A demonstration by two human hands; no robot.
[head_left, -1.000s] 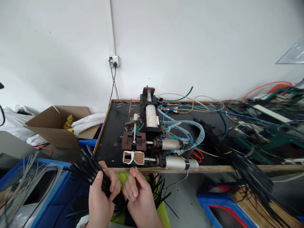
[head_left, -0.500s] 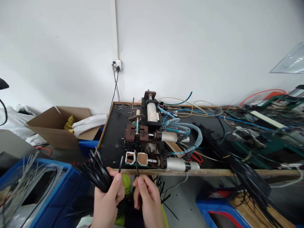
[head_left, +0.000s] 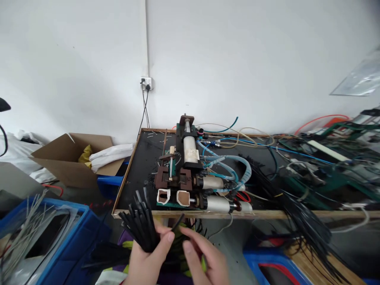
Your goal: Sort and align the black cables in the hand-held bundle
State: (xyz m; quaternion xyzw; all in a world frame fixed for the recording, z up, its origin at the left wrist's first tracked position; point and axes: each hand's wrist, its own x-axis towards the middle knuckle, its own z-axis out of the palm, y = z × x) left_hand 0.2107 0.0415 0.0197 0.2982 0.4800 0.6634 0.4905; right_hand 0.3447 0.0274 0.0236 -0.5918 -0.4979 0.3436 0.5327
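A bundle of black cables [head_left: 141, 223] is gripped in my left hand [head_left: 151, 253]. One single black cable [head_left: 178, 221] sticks out between that hand's thumb and forefinger, its end pointing up and right. My right hand [head_left: 204, 253] is just to the right of this cable, thumb and forefinger apart, with nothing visible between them. Beyond my hands, at the bench's front edge, stands a machine with air cylinders [head_left: 218, 205]. Its two white-rimmed pads [head_left: 183, 198] stand apart, and so do the brown metal jaws [head_left: 185, 179] behind them.
More black cables [head_left: 308, 225] hang over the bench edge [head_left: 267, 215] at right. Blue hoses [head_left: 243, 166] loop beside the machine. A blue bin [head_left: 68, 245] with pale wires stands at left, below an open cardboard box [head_left: 59, 158]. Another blue bin [head_left: 258, 261] is at lower right.
The machine's pads and brown jaws have moved apart. My left hand has shifted right with the bundle. The right hand has moved right and down, and its fingers have spread from a pinch.
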